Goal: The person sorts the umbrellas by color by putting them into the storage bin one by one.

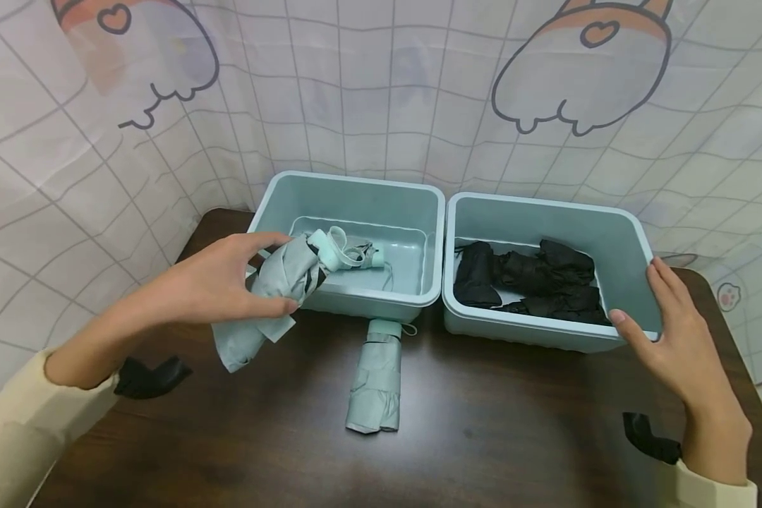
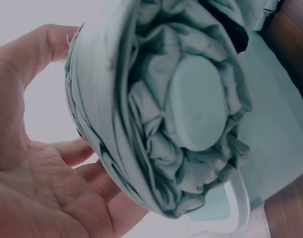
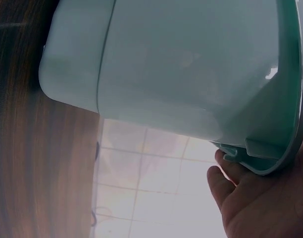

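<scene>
My left hand [image 1: 235, 282] grips a folded mint-green umbrella [image 1: 286, 271] over the front left of the left bin [image 1: 349, 300]. In the left wrist view the rounded handle end [image 2: 198, 103] shows amid bunched fabric. Inside that bin lies another folded umbrella with a pale handle [image 1: 377, 255], partly hidden behind the held one. On the table in front lies a third mint-green umbrella [image 1: 376, 381], handle toward the bin. My right hand [image 1: 686, 339] rests on the front right corner of the right bin [image 1: 546, 328], fairly straight fingers along its rim.
Several black folded bundles [image 1: 533, 275] lie in the right bin. Both bins stand side by side at the back of the dark wooden table [image 1: 482, 437]. Behind them hangs a white gridded curtain [image 1: 381, 92] with cartoon prints. Black straps hang at both wrists.
</scene>
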`<state>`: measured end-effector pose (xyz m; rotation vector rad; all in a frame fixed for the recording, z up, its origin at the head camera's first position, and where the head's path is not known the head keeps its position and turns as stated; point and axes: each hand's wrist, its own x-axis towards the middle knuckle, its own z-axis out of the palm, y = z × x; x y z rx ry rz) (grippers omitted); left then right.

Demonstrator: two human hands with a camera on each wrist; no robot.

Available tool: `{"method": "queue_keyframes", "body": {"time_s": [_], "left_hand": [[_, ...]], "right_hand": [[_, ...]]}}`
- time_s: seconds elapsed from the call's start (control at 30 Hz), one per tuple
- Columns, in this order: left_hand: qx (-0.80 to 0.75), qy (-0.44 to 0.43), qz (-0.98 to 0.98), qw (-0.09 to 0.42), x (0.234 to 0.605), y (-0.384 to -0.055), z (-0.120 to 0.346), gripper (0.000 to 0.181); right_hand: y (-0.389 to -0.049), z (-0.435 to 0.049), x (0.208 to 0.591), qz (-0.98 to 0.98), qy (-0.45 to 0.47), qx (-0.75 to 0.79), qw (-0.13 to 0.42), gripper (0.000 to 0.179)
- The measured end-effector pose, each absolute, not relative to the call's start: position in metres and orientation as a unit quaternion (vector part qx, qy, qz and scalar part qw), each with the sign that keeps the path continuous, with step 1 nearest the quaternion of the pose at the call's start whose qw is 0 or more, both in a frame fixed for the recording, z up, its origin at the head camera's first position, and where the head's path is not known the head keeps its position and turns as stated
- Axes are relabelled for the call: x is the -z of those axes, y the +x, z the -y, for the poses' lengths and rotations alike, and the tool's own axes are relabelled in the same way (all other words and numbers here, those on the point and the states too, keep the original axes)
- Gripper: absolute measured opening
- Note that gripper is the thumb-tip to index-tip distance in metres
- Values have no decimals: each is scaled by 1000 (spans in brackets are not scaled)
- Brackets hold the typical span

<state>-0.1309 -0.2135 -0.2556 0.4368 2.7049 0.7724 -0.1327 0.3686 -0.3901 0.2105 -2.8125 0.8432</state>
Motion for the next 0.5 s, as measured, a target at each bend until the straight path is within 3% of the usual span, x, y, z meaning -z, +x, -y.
{"method": "queue_keyframes", "body": {"time_s": [0.5], "left_hand": [[-232,224,-935,147,250,-164,224,77]], "right_hand": [[-135,-368,390,951,69,-286,94,85]]}}
